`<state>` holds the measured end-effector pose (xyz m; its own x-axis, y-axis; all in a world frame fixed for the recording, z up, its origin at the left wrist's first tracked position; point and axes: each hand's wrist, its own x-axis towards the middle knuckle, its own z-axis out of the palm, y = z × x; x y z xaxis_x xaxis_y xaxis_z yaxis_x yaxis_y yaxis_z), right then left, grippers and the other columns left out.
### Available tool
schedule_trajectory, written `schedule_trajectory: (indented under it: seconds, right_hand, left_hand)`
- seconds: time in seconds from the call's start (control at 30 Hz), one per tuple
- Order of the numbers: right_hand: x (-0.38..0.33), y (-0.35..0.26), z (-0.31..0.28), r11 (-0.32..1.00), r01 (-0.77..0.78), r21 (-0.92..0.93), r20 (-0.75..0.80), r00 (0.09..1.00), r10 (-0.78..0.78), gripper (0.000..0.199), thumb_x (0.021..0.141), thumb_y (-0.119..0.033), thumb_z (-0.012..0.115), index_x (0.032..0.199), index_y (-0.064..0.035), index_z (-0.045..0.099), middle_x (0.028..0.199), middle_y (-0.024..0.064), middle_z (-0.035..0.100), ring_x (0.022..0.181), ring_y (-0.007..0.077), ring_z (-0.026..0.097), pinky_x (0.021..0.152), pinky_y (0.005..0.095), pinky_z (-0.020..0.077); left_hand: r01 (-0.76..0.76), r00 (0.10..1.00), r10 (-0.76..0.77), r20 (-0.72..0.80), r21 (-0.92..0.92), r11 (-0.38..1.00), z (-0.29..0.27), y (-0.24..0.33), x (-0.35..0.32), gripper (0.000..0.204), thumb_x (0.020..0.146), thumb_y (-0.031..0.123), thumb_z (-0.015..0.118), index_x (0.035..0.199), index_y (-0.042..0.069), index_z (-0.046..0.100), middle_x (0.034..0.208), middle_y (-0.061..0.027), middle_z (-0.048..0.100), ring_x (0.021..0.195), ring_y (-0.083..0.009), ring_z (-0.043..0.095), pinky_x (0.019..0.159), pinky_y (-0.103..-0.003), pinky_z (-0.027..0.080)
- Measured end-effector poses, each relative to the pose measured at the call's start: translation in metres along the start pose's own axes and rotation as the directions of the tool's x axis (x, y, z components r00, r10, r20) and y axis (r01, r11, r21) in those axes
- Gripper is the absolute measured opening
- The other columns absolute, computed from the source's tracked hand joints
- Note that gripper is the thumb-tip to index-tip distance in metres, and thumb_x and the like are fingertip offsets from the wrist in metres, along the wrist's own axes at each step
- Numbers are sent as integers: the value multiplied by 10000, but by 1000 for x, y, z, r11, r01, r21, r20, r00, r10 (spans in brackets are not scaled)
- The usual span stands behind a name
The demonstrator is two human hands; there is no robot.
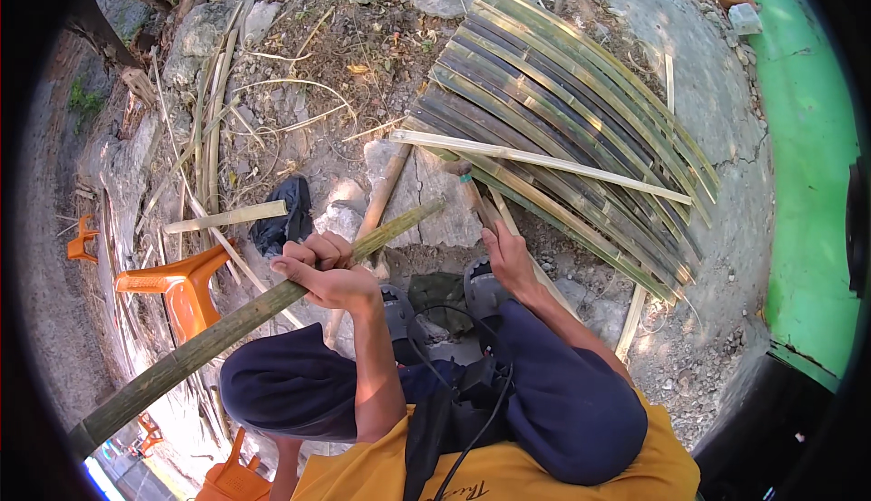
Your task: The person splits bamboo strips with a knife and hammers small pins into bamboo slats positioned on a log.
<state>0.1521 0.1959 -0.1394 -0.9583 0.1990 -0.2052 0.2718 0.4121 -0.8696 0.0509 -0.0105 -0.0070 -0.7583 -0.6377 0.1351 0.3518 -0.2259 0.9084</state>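
Nearest the wearer, between navy-clad knees [281, 383] and above a mustard-yellow shirt [363, 465], the left hand [327, 270] had its fingers curled snugly around a long, straight, green-brown bamboo length [227, 333], a full grip with no gap showing. The piece slanted from the lower left up to the middle, its tip over a pale, flat stone slab [413, 174]. The right hand [510, 254] was closed around a narrow, brown tool [474, 197] with a green band; whether it was a blade could not be told. The step in hand seemed to be steadying the bamboo for working, and the next move probably called for keeping the left grip firm and bringing the tool to the tip, clear of the fingers. Farther off, an orange plastic stool [168, 280] stood at left, while a fanned pile of split, dark-and-green bamboo slats [562, 129] lay beyond the right hand, under a pale, straight bamboo strip [544, 165].
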Motion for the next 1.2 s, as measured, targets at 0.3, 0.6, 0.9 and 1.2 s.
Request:
schedule_trajectory:
  seconds: [0.3,0.6,0.9,1.2]
  right_hand:
    - [-5,52,11,990,-51,-128,149,986,70,295,1055,-264,503,1017,27,535,704,319,593,726,548,604,639,595,424]
    - [-5,-16,-8,986,77,147,14,997,-80,290,1051,-261,523,1090,25,550,765,345,615,755,532,626,638,584,440]
    - [-2,27,5,986,-113,-119,195,971,135,339,1057,-306,497,1091,27,553,714,301,618,714,521,617,631,573,442]
    - [-8,59,23,991,77,-114,125,990,-63,328,1050,-297,516,1086,28,544,714,299,619,686,522,606,619,568,434]
  left_hand:
    - [-22,998,23,54,-12,1000,5,-2,-4,524,1113,497,355,724,165,238,542,49,176,464,-67,137,435,-278,111]
    - [-50,995,55,83,-56,997,3,2,-4,486,1121,464,347,756,155,264,558,45,172,462,-70,141,435,-279,118]
    - [-50,996,54,73,-52,997,1,-3,-4,509,1112,498,352,746,159,252,565,50,158,474,-75,127,443,-280,117]
    - [-61,992,64,108,-36,998,5,-1,-11,512,1110,496,365,743,156,253,582,51,143,489,-73,120,453,-279,133]
